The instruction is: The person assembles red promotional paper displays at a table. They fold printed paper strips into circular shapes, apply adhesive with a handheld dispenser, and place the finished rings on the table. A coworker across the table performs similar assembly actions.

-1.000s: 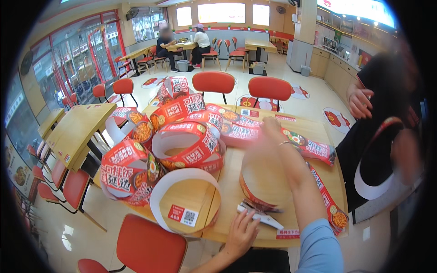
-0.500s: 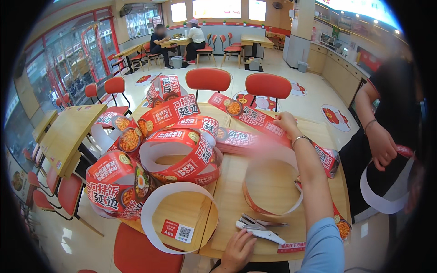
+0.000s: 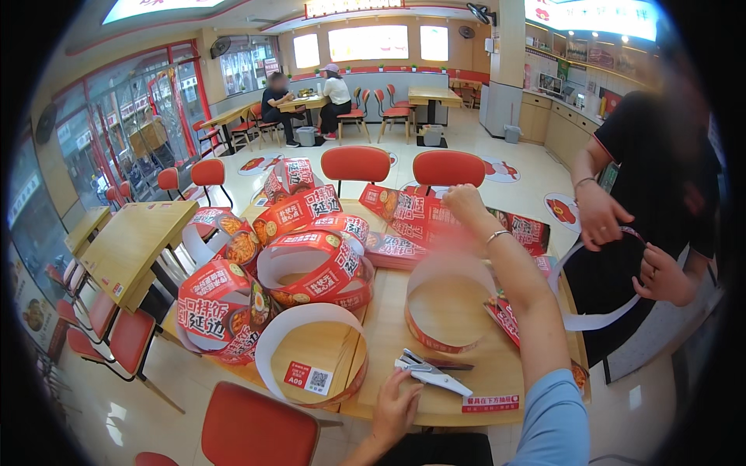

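I had the right hand [image 3: 466,203] over the far edge of the table [image 3: 388,346], fingers closed on a red printed strip [image 3: 400,211] that ran out to both sides of it. The left hand [image 3: 395,405] was at the near edge, its fingertips against the left end of a white stapler [image 3: 437,376]; whether they gripped it or only rested there, I could not tell. A stack [image 3: 385,247] of flat strips lay just nearer me than the held one, partly hidden by a blur.

Left of the right forearm stood a single ring [image 3: 435,340], just beyond the stapler. Toward the left edge I had a pile of rings [image 3: 318,273], red outside with large white and dark characters and pictures of food bowls, white inside. One more ring [image 3: 270,361] stood by the near edge, and through it I could see a red-and-white label [image 3: 308,378] with a square code stuck to the table. A red notice [image 3: 490,403] with white lettering sat at the near edge, right of the stapler. Another strip [image 3: 503,318] showed beside the right forearm.

Off the right edge, a co-worker [image 3: 660,175] in dark clothes held a curved band [image 3: 598,320], white side showing, with both hands.
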Demonstrator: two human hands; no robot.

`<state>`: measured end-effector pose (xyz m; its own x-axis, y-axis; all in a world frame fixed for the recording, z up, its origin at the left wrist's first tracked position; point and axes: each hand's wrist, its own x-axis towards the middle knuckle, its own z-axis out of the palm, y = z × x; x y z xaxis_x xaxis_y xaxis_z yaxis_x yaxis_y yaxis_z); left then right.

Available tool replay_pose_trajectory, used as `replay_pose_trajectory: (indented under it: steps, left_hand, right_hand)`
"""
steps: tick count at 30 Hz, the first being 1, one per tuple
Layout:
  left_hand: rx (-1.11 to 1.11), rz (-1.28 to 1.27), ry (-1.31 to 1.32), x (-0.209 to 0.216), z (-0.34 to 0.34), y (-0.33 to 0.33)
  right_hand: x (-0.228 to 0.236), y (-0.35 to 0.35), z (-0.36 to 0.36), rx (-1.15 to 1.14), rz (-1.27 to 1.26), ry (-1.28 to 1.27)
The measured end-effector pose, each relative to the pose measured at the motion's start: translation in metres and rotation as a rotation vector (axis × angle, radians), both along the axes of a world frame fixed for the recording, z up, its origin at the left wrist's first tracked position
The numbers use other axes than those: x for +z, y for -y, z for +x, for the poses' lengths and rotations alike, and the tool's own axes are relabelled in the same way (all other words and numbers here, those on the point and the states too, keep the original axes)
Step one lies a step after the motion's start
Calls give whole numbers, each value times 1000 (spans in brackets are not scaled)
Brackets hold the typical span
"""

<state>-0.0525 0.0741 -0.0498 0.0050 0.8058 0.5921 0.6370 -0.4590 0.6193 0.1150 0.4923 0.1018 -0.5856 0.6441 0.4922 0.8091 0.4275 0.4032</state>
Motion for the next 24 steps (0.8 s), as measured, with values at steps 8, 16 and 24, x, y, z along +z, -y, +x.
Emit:
replay_pose_trajectory:
  steps: [8,16,24]
  left_hand:
    - [-472,-405,1028,67,-26,-25]
    - [-881,-300,1608,172,-66,-2]
    - [-977,-302,1591,202,-5,74]
  right_hand:
    - [112,140,-20,510,360,-406]
    - [91,403,9,901,192,-221]
    - [-61,565,58,875,-1155,-773]
